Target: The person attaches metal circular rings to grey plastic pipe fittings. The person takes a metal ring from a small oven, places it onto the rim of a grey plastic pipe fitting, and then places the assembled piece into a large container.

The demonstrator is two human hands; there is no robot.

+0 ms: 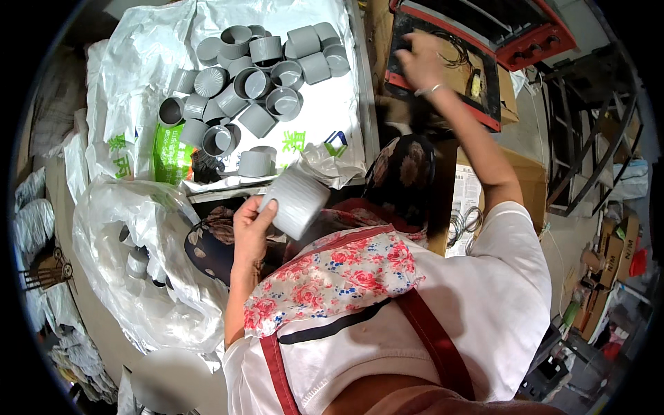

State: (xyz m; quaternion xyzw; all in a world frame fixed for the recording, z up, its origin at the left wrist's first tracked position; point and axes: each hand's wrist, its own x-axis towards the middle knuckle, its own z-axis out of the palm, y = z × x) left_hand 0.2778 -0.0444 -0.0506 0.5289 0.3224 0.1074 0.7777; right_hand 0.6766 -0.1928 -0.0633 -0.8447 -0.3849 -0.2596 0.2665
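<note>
My left hand grips a grey ribbed cup-shaped piece by its rim, thumb on the outside, tilted above my lap. To the upper right, my right hand is over a black tray with a red frame. Its fingers are bent and look apart, with nothing visible in them. Many similar grey cups lie in a loose heap on a white plastic sheet in front of me. One grey cup sits by itself near the sheet's front edge.
A clear plastic bag with several grey cups stands at my left. Thin dark wire lies in the tray, beneath a raised lid. An open cardboard box is by my right arm. A black metal rack stands farther right.
</note>
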